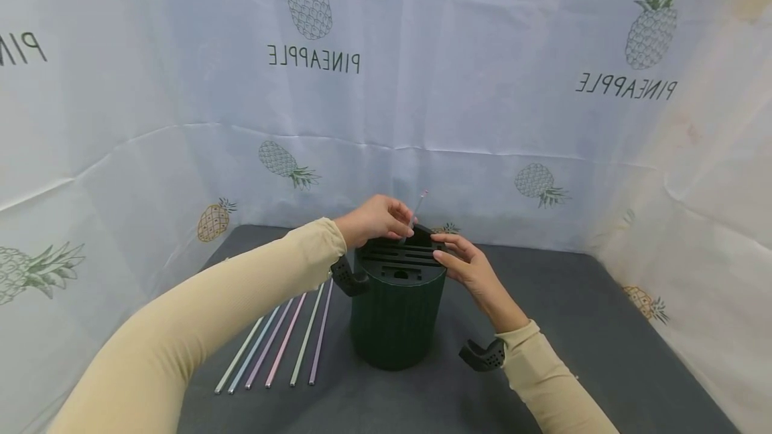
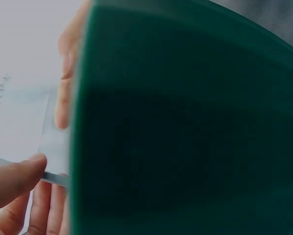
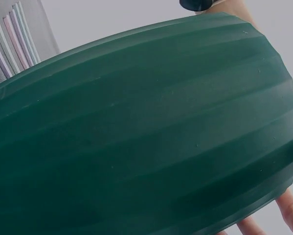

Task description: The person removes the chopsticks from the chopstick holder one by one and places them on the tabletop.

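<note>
A dark green ribbed container stands upright on the dark table, topped by a black slotted lid. Above the lid's far side, my left hand pinches a thin pale stick with a pinkish tip, between thumb and fingers. It leans slightly to the right; its lower end is hidden by the lid and hand. In the left wrist view the thumb presses the stick beside the container wall. My right hand rests its fingertips on the lid's right rim, and its fingers show past the container.
Several thin coloured sticks lie side by side on the dark table, left of the container. White cloth printed with pineapples hangs behind and at both sides. A black wrist camera sits close to the container's left wall.
</note>
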